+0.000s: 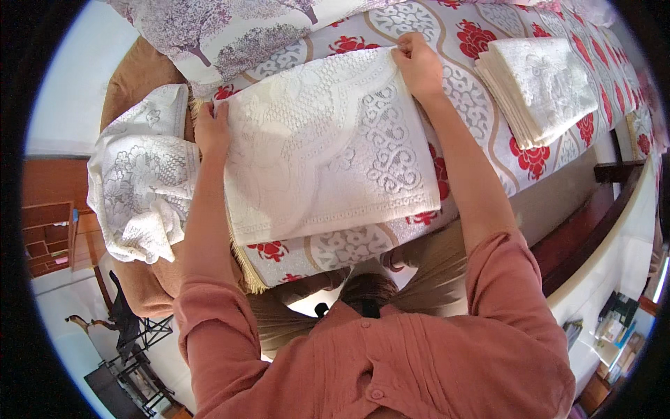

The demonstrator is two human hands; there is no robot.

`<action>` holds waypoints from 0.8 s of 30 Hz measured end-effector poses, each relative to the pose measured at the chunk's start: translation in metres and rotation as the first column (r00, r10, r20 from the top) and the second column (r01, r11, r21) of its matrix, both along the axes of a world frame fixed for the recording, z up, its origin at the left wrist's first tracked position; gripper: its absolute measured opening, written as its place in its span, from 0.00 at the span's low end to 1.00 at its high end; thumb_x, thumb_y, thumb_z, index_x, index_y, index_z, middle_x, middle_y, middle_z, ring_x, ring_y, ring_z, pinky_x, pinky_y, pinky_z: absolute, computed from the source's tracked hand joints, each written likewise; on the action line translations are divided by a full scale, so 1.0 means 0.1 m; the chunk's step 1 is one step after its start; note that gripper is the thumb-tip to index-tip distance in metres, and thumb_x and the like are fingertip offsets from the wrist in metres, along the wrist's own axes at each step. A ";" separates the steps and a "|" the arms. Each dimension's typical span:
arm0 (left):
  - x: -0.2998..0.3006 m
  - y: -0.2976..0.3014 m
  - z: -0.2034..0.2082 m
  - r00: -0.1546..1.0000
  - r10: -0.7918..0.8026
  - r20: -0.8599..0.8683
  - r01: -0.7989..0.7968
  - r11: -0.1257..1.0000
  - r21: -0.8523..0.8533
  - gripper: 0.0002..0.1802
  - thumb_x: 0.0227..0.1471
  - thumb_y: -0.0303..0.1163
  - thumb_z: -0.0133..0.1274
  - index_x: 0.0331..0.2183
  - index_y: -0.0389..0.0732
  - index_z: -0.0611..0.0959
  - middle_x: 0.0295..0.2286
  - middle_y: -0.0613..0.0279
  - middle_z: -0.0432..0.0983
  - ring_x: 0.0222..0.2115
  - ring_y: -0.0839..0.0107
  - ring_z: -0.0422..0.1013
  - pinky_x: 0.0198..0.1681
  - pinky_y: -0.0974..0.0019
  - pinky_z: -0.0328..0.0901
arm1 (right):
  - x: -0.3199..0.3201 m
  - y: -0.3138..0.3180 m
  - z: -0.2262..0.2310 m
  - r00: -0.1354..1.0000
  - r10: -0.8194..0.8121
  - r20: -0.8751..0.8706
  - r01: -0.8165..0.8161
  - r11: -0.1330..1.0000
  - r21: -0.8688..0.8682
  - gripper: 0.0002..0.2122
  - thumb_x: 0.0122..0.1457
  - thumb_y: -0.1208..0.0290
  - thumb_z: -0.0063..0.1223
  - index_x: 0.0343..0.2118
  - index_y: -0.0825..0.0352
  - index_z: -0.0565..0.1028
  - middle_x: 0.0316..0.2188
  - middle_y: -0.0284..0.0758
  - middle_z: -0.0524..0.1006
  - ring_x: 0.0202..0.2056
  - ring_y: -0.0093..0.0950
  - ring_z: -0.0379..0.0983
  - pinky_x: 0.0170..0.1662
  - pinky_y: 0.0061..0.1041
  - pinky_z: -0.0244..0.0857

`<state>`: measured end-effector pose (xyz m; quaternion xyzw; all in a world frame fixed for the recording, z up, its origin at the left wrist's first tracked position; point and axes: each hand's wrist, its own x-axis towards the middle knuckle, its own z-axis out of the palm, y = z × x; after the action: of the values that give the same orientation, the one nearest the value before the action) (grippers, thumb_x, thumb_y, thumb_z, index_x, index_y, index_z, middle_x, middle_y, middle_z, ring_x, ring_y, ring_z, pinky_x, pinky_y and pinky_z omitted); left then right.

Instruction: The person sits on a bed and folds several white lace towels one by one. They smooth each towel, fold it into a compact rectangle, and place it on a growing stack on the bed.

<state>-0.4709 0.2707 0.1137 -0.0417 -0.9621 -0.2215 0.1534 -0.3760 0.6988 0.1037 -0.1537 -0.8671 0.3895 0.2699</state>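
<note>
A white lace cloth (314, 146) lies folded into a rectangle in front of me, on a sofa cover (349, 244) patterned in red and grey. Its far left corner is pinched in my left hand (212, 127). At the far right corner my right hand (419, 64) grips the edge between thumb and fingers. Left of my left forearm, another white lace cloth (146, 174) hangs crumpled over the brown sofa arm (139, 77). Off to the right rests a neat stack of folded white lace cloths (541, 91).
A cushion (230, 35) with a purple tree print leans at the back. The cover's fringed edge (246, 262) runs along the left. Black folding furniture (129, 349) stands on the floor at lower left. A dark red wooden piece (586, 230) is at the right.
</note>
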 end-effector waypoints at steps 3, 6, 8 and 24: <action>0.11 0.23 -0.02 0.975 0.053 -0.217 -0.070 0.995 -0.072 0.22 0.57 0.43 0.54 0.48 0.38 0.77 0.41 0.45 0.78 0.43 0.47 0.74 0.47 0.51 0.65 | -0.03 0.00 -0.03 0.973 -0.070 -0.220 0.073 0.997 0.009 0.15 0.50 0.72 0.63 0.42 0.65 0.75 0.38 0.34 0.77 0.36 0.36 0.76 0.43 0.32 0.71; 0.25 0.49 0.21 0.861 -0.012 -0.508 -0.154 0.947 -0.283 0.25 0.55 0.38 0.57 0.52 0.39 0.75 0.45 0.46 0.76 0.46 0.48 0.72 0.50 0.54 0.65 | -0.01 -0.01 0.06 0.891 0.162 -0.424 -0.009 0.940 0.341 0.14 0.52 0.71 0.61 0.42 0.65 0.76 0.39 0.34 0.77 0.37 0.34 0.76 0.41 0.31 0.71; 0.45 0.78 0.49 0.891 -0.290 -0.349 0.236 0.953 -0.189 0.27 0.53 0.35 0.58 0.54 0.41 0.74 0.52 0.51 0.72 0.52 0.52 0.68 0.54 0.52 0.62 | 0.12 -0.21 0.37 0.926 0.363 -0.103 -0.311 0.889 0.337 0.16 0.56 0.65 0.58 0.46 0.63 0.76 0.44 0.35 0.77 0.43 0.34 0.75 0.47 0.33 0.69; 1.88 0.50 0.40 0.824 -0.532 0.194 0.562 0.723 -0.401 0.34 0.61 0.53 0.41 0.65 0.53 0.62 0.67 0.56 0.48 0.67 0.52 0.45 0.67 0.40 0.38 | 0.25 -0.65 0.00 0.921 0.352 0.164 -0.358 0.606 0.710 0.27 0.66 0.46 0.40 0.63 0.54 0.64 0.66 0.36 0.59 0.67 0.39 0.51 0.68 0.43 0.41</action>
<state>-0.2828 0.3205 0.1535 -0.3500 -0.9354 -0.0340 0.0361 -0.3511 0.6336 0.1041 0.1398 -0.9632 0.0578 0.2223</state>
